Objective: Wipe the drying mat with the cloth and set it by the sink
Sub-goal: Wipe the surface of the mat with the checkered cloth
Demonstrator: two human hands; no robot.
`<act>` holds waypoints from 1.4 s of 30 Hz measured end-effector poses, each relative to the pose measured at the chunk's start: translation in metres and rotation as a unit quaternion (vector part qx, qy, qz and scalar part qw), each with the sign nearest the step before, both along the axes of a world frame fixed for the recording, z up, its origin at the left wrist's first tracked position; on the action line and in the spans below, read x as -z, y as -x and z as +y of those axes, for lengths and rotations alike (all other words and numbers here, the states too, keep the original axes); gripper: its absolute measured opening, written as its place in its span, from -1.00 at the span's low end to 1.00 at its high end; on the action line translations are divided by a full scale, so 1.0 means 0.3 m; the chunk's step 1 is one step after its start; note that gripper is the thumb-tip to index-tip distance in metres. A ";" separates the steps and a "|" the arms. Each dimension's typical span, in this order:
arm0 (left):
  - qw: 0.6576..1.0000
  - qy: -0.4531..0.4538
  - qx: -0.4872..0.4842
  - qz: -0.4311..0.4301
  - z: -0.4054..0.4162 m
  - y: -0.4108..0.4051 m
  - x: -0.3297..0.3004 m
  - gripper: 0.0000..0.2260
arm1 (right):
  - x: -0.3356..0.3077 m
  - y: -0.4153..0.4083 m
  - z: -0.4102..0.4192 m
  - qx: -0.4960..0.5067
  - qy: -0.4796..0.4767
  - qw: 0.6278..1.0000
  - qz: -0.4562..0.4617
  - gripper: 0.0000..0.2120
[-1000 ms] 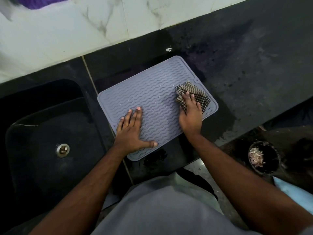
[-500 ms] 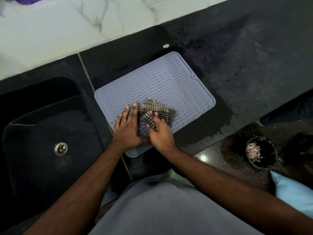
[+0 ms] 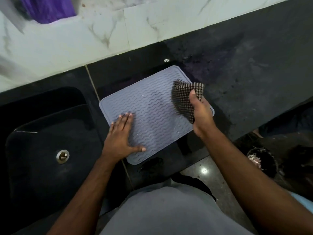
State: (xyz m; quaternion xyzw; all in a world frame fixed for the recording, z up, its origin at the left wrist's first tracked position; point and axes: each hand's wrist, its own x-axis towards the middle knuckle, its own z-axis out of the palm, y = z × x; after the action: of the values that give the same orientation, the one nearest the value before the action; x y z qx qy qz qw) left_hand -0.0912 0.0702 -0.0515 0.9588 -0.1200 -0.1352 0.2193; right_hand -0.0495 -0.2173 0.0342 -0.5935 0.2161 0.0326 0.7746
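Observation:
A grey drying mat (image 3: 152,106) with wavy ridges lies on the black counter, just right of the sink (image 3: 42,150). My left hand (image 3: 121,139) presses flat on the mat's near left part, fingers straight and thumb spread. My right hand (image 3: 201,114) holds a checked brown cloth (image 3: 184,99) lifted above the mat's right edge, thumb pinching it against the fingers. The cloth hangs clear of the mat's surface. Small water drops glint on the mat near the cloth.
The black counter (image 3: 254,73) stretches to the right, with wet patches around the mat. A marble-look wall (image 3: 101,31) runs behind it, with a purple thing (image 3: 49,9) at top left. A dark bowl with scraps (image 3: 259,161) sits on the floor at right.
My right hand has swept the cloth from the mat's near middle to its right side and lifted it off the surface. My left hand stays pressed on the mat.

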 end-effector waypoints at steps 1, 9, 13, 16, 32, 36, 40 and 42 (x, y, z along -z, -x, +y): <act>1.000 -0.018 -0.005 0.006 0.014 0.009 0.005 0.27 | 0.012 -0.009 0.011 -0.003 0.119 0.993 -0.024 -0.80; 0.999 -0.041 -0.023 0.023 0.036 0.017 0.020 0.34 | 0.345 0.091 0.255 -0.197 0.575 0.791 -0.071 -0.42; 0.999 -0.021 -0.039 0.025 0.030 0.021 0.013 0.39 | 0.354 0.152 0.366 -0.230 0.586 0.771 -0.098 -0.43; 0.999 -0.019 -0.044 0.011 0.034 0.019 0.028 0.33 | 0.337 0.191 0.417 -0.281 0.551 0.775 -0.129 -0.43; 0.917 0.362 -0.112 0.121 -0.092 -0.043 -0.188 -0.63 | -0.045 0.022 0.174 -0.352 0.115 0.928 0.041 -0.77; 0.819 0.498 -0.232 0.166 -0.184 -0.036 -0.273 -0.79 | -0.070 -0.028 0.134 -0.300 0.436 0.833 -0.162 -0.62; 0.721 0.600 -0.276 0.209 -0.213 -0.052 -0.318 -0.72 | -0.071 0.011 0.125 -0.357 0.572 0.685 -0.275 -0.14; 0.684 0.633 -0.285 0.226 -0.223 -0.068 -0.342 -0.67 | -0.054 0.020 0.128 -0.381 0.624 0.626 -0.271 0.05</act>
State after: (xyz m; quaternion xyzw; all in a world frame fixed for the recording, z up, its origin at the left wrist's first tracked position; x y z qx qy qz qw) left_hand -0.0709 0.0034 0.0511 0.5205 0.1553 -0.1708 0.8221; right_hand -0.0554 -0.1790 0.0505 -0.9461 -0.2802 0.0194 0.1610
